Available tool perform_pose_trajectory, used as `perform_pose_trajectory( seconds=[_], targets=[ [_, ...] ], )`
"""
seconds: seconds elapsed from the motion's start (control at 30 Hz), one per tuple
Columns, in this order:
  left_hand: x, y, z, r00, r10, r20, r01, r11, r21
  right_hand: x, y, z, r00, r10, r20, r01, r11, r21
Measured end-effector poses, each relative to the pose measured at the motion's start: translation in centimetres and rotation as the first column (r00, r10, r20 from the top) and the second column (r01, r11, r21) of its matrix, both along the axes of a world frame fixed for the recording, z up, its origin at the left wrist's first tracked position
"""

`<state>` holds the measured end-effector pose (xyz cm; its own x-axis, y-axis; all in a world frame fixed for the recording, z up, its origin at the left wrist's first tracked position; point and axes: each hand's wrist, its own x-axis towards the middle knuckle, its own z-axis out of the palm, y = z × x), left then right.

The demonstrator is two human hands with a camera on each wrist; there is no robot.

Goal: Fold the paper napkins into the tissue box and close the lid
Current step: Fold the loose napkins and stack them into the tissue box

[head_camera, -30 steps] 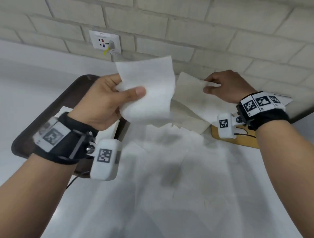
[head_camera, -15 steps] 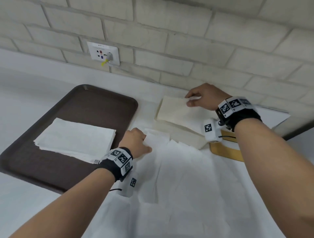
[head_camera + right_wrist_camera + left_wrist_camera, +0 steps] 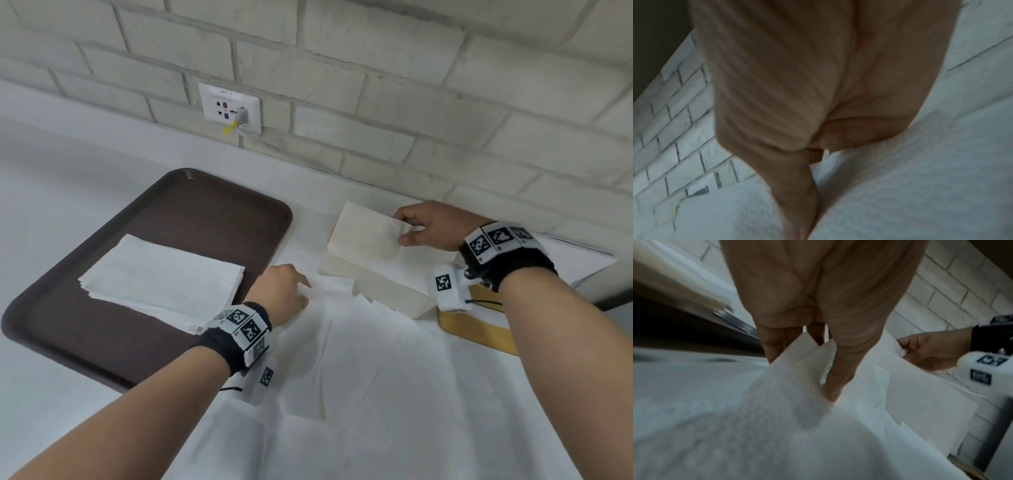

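A chain of white paper napkins point(image 3: 342, 359) lies spread over the table. My left hand point(image 3: 287, 291) pinches the near napkin's far corner point(image 3: 807, 350) between thumb and fingers, low on the table beside the tray. My right hand point(image 3: 428, 226) grips the top edge of a raised napkin fold point(image 3: 366, 236) point(image 3: 900, 186) near the wall. Below it stands a folded white block point(image 3: 387, 291) of napkins. A yellow wooden edge point(image 3: 479, 329), perhaps the tissue box or its lid, shows under my right wrist; most of it is hidden.
A dark brown tray point(image 3: 205, 212) at the left holds a stack of flat white napkins point(image 3: 161, 277). A brick wall with a power socket point(image 3: 231, 108) runs along the back. A white sheet point(image 3: 582, 257) lies behind my right wrist.
One second ago my left hand held a napkin up high; it came down to the table by the tray. My right hand has kept its hold on the far fold, shifting slightly.
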<state>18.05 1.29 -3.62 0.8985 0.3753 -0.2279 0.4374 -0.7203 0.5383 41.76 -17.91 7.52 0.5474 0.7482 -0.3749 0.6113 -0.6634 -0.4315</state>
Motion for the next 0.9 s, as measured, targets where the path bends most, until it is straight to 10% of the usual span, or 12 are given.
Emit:
perform_pose_trajectory(
  seconds=[0.3, 0.9],
  targets=[
    [-0.9, -0.6, 1.8, 0.994, 0.007, 0.113, -0.005, 1.000, -0.020, 0.4, 0.7, -2.0, 0.991, 0.033, 0.133, -0.008, 0.982, -0.188],
    [-2.2, -1.4, 4.7, 0.973, -0.054, 0.226, 0.079, 0.992, -0.100, -1.0, -1.6, -0.6, 0.947, -0.132, 0.293, 0.134, 0.991, 0.012]
  ],
)
